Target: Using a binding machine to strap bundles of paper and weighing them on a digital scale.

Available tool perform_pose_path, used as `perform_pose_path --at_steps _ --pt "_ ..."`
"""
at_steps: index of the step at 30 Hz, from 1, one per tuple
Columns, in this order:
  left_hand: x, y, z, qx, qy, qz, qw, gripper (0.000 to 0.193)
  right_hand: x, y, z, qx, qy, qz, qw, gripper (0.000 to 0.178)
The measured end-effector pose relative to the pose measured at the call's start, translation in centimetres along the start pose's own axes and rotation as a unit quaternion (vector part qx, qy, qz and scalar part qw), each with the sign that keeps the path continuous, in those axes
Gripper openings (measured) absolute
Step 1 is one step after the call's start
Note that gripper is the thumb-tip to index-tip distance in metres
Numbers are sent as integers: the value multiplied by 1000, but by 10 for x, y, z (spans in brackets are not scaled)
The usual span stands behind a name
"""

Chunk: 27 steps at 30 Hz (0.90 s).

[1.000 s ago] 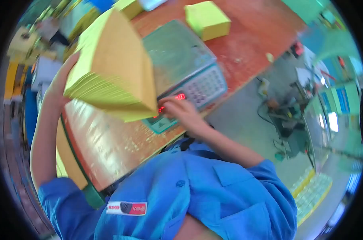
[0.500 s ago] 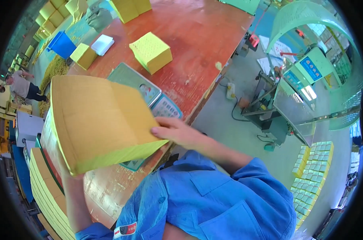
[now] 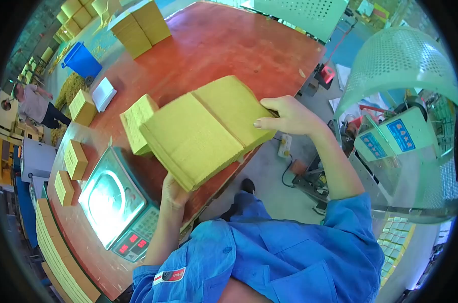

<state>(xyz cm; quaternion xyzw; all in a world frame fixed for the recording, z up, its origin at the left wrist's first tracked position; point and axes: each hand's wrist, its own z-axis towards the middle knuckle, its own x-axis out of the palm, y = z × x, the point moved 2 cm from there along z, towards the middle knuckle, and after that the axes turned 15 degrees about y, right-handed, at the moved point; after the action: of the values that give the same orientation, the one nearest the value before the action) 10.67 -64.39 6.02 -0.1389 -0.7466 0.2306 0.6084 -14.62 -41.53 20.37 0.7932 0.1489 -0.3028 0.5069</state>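
Note:
Between my hands, above the red table (image 3: 229,45), is a thick stack of yellow paper (image 3: 203,129), tilted, with a crease line across its top. My left hand (image 3: 175,191) grips its near lower edge, the fingers partly hidden beneath. My right hand (image 3: 289,117) is closed on its right end, thumb on top. Just behind it, another yellow paper stack (image 3: 137,121) sits on the table. A digital scale (image 3: 110,194) with a shiny plate and a lit red display lies to the left, its plate bare.
Small yellow blocks (image 3: 75,159) and a white pad (image 3: 103,94) sit along the table's left side. A large yellow stack (image 3: 140,30) stands at the far edge. A green perforated machine guard (image 3: 400,65) is at right. A blue bin (image 3: 81,59) and a person (image 3: 37,105) are at far left.
The held paper stack has moved right and away from over the scale, uncovering the scale and small blocks. Both hands moved right with it, and the view has shifted.

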Motion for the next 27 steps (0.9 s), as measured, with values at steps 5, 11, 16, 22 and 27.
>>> perform_pose_path --at_steps 5,11,16,22,27 --pt "-9 7 49 -71 -141 222 962 35 -20 -61 14 56 14 -72 996 53" --pt "16 -38 55 -85 -236 684 685 41 -40 -90 14 90 -9 46 995 54" --pt "25 -40 54 -40 -167 672 721 47 -27 -132 35 53 -156 187 969 45" --pt "43 -7 69 44 -190 321 927 45 7 -80 47 15 -16 284 959 47" --pt "47 -8 47 185 -164 390 887 36 7 -61 37 -254 -133 339 896 56"
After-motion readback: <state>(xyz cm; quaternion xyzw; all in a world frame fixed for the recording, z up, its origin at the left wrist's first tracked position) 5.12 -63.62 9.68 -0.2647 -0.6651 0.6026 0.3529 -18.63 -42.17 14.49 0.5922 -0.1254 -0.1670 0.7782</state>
